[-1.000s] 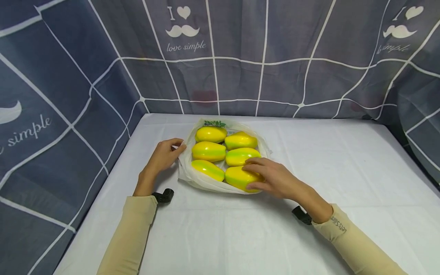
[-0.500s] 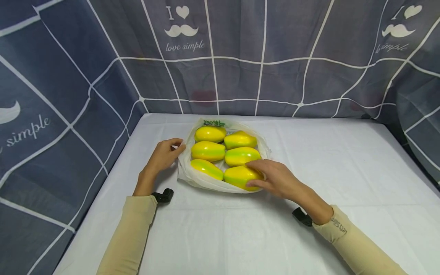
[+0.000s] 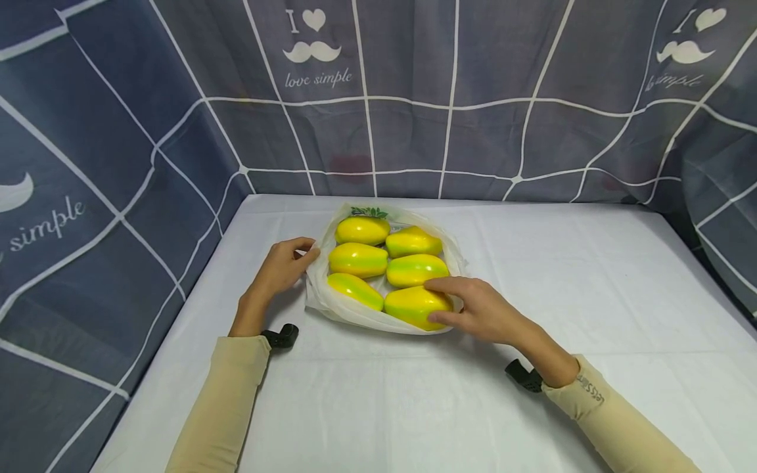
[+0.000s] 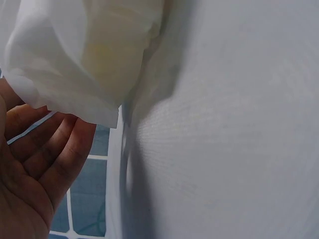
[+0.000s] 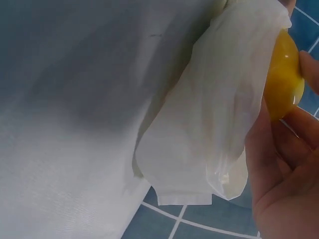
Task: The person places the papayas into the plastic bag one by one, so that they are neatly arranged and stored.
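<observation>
A white plastic bag lies spread open on the table, with several yellow-green papayas in it in two columns. My left hand pinches the bag's left edge between thumb and fingers. In the left wrist view the fingers of this hand curl behind the bag's film. My right hand is at the front-right papaya, thumb on its near side and fingers on its far side. The right wrist view shows this papaya between thumb and fingers, beside the bag's wall. Another papaya lies just behind it.
The bag rests on a white-covered table. A dark grid-patterned curtain stands behind the table and along its left side. Black wrist cameras sit on the left wrist and right wrist.
My right hand's fingers have come off the middle-right papaya and gathered round the front-right one, which has shifted very slightly. The left hand stays at the bag's edge.
</observation>
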`<action>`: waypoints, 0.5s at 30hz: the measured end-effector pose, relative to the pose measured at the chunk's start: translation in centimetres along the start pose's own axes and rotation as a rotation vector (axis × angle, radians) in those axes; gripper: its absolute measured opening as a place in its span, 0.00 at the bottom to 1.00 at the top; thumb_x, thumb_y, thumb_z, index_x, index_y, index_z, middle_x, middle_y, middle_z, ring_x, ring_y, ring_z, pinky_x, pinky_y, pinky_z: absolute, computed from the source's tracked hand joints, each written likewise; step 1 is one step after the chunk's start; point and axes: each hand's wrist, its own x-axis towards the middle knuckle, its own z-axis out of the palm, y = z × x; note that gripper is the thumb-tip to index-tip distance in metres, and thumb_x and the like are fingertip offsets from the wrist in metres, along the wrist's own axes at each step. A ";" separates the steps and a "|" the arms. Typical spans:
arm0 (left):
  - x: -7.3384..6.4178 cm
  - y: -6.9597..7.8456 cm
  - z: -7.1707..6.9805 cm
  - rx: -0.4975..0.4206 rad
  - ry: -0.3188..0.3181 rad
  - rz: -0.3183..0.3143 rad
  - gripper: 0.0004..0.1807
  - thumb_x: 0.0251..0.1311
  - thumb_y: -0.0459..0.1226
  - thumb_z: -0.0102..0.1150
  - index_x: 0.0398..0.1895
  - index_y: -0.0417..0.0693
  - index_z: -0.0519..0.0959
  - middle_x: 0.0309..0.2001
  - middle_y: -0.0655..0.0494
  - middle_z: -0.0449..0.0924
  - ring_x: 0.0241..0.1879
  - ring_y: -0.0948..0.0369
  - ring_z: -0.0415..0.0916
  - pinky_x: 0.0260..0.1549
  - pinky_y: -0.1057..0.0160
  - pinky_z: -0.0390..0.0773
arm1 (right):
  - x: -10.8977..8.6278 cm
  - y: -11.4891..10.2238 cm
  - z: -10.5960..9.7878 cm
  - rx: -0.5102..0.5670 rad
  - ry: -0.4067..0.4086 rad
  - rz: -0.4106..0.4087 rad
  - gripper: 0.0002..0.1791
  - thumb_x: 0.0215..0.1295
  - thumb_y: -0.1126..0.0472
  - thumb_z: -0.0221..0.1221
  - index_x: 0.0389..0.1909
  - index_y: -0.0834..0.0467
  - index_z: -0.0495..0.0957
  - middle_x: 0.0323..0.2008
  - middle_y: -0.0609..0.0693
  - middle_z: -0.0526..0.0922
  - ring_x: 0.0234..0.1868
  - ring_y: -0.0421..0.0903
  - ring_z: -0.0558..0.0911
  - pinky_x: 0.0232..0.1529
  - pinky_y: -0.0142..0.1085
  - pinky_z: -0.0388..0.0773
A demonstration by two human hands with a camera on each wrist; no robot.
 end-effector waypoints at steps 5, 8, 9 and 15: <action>0.0 0.0 0.0 -0.001 -0.003 0.000 0.22 0.72 0.45 0.53 0.60 0.40 0.77 0.54 0.42 0.79 0.43 0.50 0.80 0.39 0.53 0.79 | 0.0 -0.1 0.0 -0.010 -0.008 -0.002 0.29 0.61 0.53 0.68 0.61 0.60 0.77 0.58 0.51 0.80 0.60 0.52 0.77 0.60 0.50 0.71; 0.0 0.0 -0.1 0.001 -0.005 0.000 0.22 0.72 0.45 0.53 0.61 0.40 0.77 0.55 0.42 0.79 0.43 0.49 0.80 0.39 0.53 0.80 | -0.1 -0.2 0.0 -0.023 -0.004 0.000 0.29 0.61 0.54 0.69 0.62 0.61 0.76 0.59 0.52 0.79 0.60 0.53 0.76 0.60 0.50 0.71; 0.0 0.1 -0.1 0.002 -0.006 0.000 0.22 0.72 0.45 0.53 0.61 0.40 0.77 0.55 0.42 0.79 0.43 0.49 0.80 0.39 0.53 0.80 | -0.2 -0.2 0.1 -0.026 -0.002 0.002 0.29 0.61 0.55 0.69 0.62 0.62 0.76 0.59 0.52 0.79 0.60 0.53 0.76 0.60 0.50 0.71; -0.1 0.7 -0.5 0.000 0.000 0.009 0.23 0.72 0.45 0.53 0.61 0.39 0.76 0.56 0.42 0.79 0.45 0.49 0.80 0.43 0.51 0.79 | -0.4 -0.4 0.1 -0.032 0.001 0.007 0.30 0.60 0.57 0.70 0.61 0.63 0.75 0.59 0.54 0.79 0.61 0.54 0.75 0.61 0.50 0.70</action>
